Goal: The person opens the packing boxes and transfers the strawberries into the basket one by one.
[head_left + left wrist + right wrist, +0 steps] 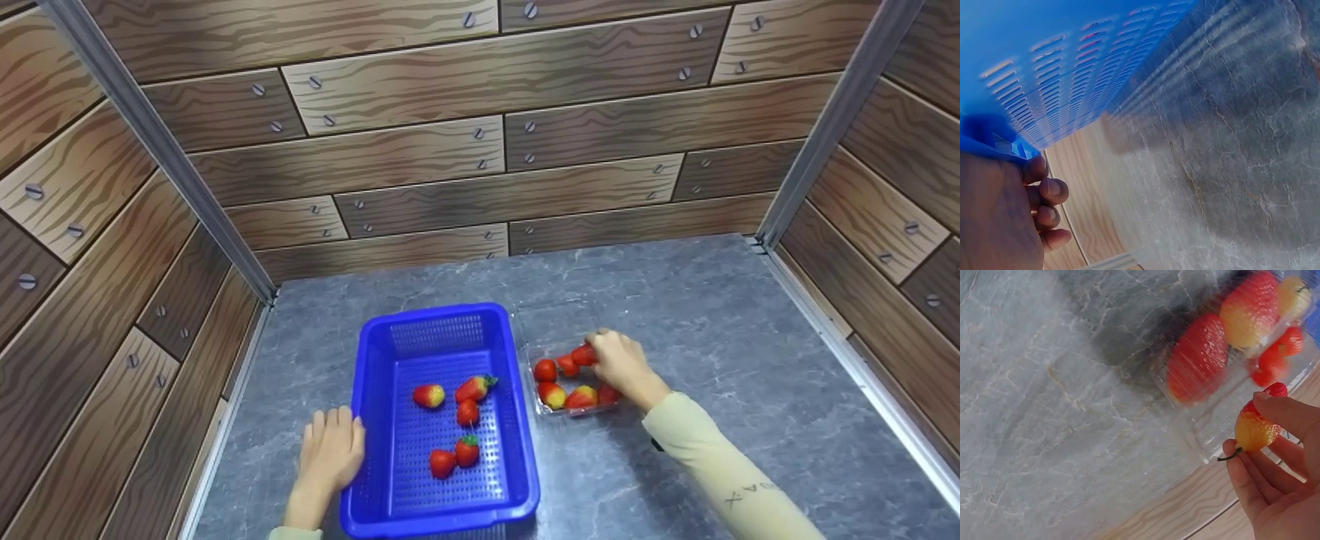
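My right hand (626, 367) is over a clear plastic box (577, 411) that holds several red and yellow strawberries (581, 398). Between thumb and fingers it pinches one strawberry (1256, 430), whose thin green stem points down-left in the right wrist view. At the left side of a blue perforated basket (442, 521), my left hand (330, 450) rests against the rim. The left wrist view shows its fingers (1053, 191) loosely bent beside the rim, not wrapped round it; the thumb is hidden there. Several strawberries (442, 463) lie spread over the basket's floor, some with green leaves.
The box stands close to the basket's right side. A faint clear lid (559, 311) appears behind the box. Grey marbled tabletop (712, 315) surrounds both containers, bounded by wood-patterned walls (420, 180) and metal corner posts (165, 135).
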A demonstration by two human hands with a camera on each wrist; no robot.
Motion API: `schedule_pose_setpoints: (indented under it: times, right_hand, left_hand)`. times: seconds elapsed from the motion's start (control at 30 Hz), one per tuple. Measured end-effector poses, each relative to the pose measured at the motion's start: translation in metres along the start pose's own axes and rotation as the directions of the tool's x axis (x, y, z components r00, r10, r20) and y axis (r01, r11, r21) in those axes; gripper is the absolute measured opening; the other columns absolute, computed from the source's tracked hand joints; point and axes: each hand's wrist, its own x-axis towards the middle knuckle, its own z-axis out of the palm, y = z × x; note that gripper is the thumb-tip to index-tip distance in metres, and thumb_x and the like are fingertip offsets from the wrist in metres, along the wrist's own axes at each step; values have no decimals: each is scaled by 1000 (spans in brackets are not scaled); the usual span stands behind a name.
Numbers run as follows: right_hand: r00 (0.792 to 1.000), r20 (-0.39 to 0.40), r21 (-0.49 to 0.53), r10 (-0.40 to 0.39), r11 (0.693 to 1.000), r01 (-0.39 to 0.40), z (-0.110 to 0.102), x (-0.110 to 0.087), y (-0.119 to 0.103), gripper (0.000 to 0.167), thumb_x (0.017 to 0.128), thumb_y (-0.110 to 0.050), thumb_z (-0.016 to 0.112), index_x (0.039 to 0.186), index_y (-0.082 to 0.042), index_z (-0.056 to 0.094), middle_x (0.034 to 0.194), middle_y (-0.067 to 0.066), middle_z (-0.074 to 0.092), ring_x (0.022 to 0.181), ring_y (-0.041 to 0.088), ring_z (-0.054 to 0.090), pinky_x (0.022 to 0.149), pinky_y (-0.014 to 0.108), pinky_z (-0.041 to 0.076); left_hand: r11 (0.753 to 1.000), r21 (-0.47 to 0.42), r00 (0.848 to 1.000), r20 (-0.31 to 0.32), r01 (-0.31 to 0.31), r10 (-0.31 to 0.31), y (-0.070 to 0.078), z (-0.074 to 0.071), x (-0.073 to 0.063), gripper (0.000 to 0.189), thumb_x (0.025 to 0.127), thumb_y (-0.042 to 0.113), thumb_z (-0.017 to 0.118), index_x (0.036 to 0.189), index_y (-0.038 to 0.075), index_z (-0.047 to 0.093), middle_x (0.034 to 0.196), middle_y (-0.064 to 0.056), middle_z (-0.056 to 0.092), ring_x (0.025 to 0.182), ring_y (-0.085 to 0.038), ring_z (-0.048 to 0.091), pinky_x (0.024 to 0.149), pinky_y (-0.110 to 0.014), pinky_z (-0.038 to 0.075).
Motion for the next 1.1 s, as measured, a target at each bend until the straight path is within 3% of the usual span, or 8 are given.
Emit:
schedule_pose_setpoints:
  times: [0.27,0.63,0.93,1.1]
  right_hand:
    - [999,33,21,9,1000,-9,-15,15,-16,33,69,6,76,101,1,68,89,15,65,77,35,64,64,48,54]
    - [993,-37,92,-116,989,119,-24,36,-69,36,70,2,80,104,-1,68,95,15,68,84,36,66,67,49,55]
    - [981,-42,155,-189,969,193,-16,44,-111,33,72,0,79,104,-1,70,95,14,67,85,33,66,73,46,55]
    - [968,-21,140,-249,958,250,-7,45,-133,37,71,0,79,106,-1,69,95,13,65,83,31,65,71,44,55]
  left_hand:
    - [1000,7,1000,6,-1,1,0,-1,1,17,99,16,45,91,2,50,84,-16,52,85,-37,46,75,-48,36]
    - [1000,-13,999,40,25,-25,-1,2,1,19,100,17,42,94,1,51,86,-16,52,89,-37,46,76,-48,36]
    - [999,-9,998,54,34,-34,0,2,2,20,100,18,42,96,1,51,87,-17,53,90,-37,45,78,-49,36]
    - [999,-12,998,58,41,-40,1,2,1,21,101,18,41,97,1,52,88,-17,54,90,-37,46,79,-49,36]
